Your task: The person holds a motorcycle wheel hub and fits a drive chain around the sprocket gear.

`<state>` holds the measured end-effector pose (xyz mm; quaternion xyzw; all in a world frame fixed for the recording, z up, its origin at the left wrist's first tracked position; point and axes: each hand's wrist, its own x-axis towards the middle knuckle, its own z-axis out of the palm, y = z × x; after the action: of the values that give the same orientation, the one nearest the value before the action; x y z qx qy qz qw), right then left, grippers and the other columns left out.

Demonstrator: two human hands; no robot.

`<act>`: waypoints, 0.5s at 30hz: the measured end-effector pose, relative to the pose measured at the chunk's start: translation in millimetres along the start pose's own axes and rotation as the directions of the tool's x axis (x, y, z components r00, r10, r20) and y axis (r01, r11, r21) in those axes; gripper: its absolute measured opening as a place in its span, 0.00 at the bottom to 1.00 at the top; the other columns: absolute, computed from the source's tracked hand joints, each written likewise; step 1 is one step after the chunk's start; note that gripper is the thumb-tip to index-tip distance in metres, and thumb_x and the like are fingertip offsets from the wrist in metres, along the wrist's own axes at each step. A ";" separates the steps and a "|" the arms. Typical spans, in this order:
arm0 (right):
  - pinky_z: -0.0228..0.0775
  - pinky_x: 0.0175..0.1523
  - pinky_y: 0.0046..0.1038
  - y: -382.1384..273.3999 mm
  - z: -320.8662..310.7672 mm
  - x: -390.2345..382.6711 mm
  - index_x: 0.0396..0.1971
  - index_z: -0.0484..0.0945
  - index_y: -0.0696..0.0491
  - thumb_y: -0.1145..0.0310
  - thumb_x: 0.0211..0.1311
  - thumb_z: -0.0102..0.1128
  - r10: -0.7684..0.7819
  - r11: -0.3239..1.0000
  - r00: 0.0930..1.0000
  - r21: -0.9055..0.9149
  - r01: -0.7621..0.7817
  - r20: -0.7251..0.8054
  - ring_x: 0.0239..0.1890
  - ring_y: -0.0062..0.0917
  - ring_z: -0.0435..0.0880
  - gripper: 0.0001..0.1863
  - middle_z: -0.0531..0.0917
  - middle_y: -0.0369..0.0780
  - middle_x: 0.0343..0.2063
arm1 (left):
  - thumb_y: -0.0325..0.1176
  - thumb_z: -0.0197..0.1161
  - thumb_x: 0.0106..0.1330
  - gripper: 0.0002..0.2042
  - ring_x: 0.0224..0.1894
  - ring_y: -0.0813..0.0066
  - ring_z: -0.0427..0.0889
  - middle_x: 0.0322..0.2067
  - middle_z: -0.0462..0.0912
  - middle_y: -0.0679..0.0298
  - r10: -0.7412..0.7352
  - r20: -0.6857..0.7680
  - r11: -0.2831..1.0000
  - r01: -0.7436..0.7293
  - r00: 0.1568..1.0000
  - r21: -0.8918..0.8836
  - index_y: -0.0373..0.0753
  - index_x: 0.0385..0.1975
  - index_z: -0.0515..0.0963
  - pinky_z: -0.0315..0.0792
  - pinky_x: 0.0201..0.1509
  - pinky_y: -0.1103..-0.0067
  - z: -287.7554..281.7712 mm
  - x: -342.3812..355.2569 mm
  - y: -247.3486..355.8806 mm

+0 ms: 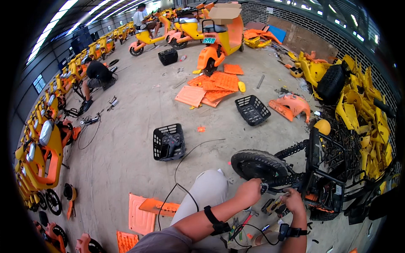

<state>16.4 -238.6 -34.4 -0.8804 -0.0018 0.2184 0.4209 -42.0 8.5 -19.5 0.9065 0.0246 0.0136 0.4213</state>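
Observation:
A stripped black scooter frame (313,162) lies on its side at my right, its wheel (258,165) pointing left and a coil shock absorber (293,148) above it. My left hand (249,192) is closed in a fist beside the wheel, around a small dark and metallic piece that I cannot make out. Bent fingers of my right hand (294,201) press together at the frame's lower bar, and what they hold is hidden. Below the hands, pliers-like tools (272,206) and a red-handled hammer (249,217) lie on the floor.
Two black baskets (168,143) (252,110) stand ahead, the nearer with a dark power tool inside. Orange panels (217,86) and yellow body parts (358,105) are piled about. A black cable (181,162) crosses my leg. Scooters (46,156) line the left; a person (99,74) crouches there.

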 end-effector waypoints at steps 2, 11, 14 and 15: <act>0.76 0.37 0.29 -7.2 -7.4 0.1 0.49 0.74 0.65 0.77 0.53 0.66 -0.009 0.999 0.999 0.051 0.011 -0.042 0.32 0.29 0.84 0.22 0.84 0.48 0.31 | 0.31 0.58 0.62 0.09 0.40 0.45 0.80 0.37 0.80 0.46 -0.013 -0.053 0.999 0.012 0.999 -0.030 0.35 0.39 0.77 0.73 0.42 0.58 -3.1 6.2 3.4; 0.75 0.38 0.31 14.1 18.3 6.9 0.41 0.79 0.60 0.78 0.59 0.55 0.167 0.915 0.953 0.400 -0.053 -0.255 0.29 0.24 0.78 0.11 0.81 0.40 0.29 | 0.34 0.57 0.71 0.13 0.36 0.77 0.77 0.35 0.81 0.62 -0.402 -0.160 0.686 0.181 0.902 -0.705 0.33 0.49 0.75 0.73 0.32 0.78 2.4 18.9 -49.2; 0.74 0.45 0.39 37.0 29.4 6.8 0.38 0.80 0.58 0.75 0.54 0.52 0.122 0.993 0.918 0.042 -0.115 -0.377 0.35 0.39 0.83 0.13 0.84 0.47 0.33 | 0.34 0.56 0.71 0.12 0.36 0.76 0.77 0.37 0.79 0.62 -0.492 -0.116 0.542 0.199 0.863 -0.817 0.34 0.48 0.73 0.76 0.35 0.77 7.3 17.8 -46.7; 0.74 0.46 0.41 31.7 29.9 -2.1 0.38 0.80 0.57 0.74 0.52 0.51 0.007 0.956 0.908 -0.264 -0.130 -0.419 0.38 0.45 0.83 0.14 0.84 0.50 0.35 | 0.33 0.55 0.72 0.11 0.37 0.75 0.77 0.38 0.78 0.62 -0.544 -0.099 0.471 0.205 0.833 -0.858 0.34 0.48 0.72 0.77 0.37 0.75 6.6 17.8 -42.5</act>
<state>-2.8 -237.4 -73.5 -0.9575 0.0871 0.0393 0.2721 -25.3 31.8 -56.2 0.5562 0.2939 0.0944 0.7716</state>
